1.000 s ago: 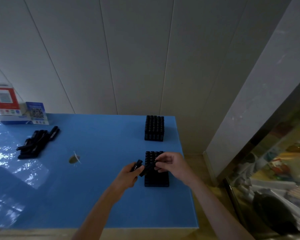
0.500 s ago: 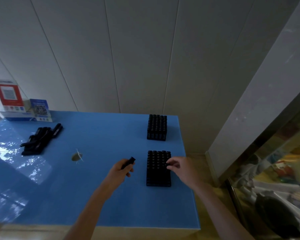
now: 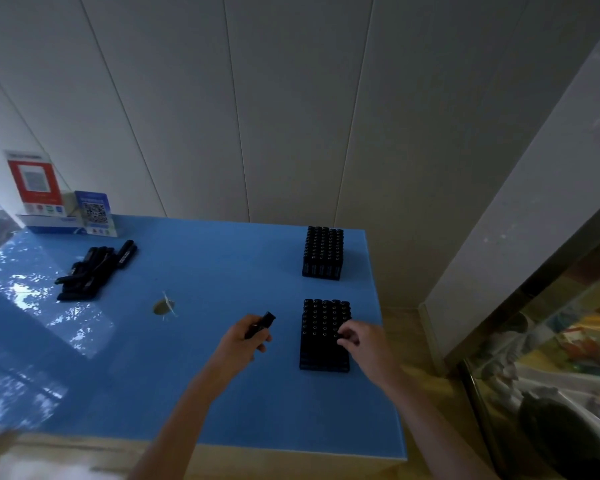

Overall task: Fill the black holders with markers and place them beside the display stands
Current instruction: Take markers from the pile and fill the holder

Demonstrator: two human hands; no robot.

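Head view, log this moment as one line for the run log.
left hand: holds marker | right hand: fingers on near holder | far holder: full | loose markers: by stands

Both hands (image 3: 248, 336) (image 3: 359, 337) forward, fingers curled

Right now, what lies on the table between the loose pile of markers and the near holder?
In the head view, between the marker pile and the near holder: a small brownish mark on the blue table, then the left hand gripping one marker.
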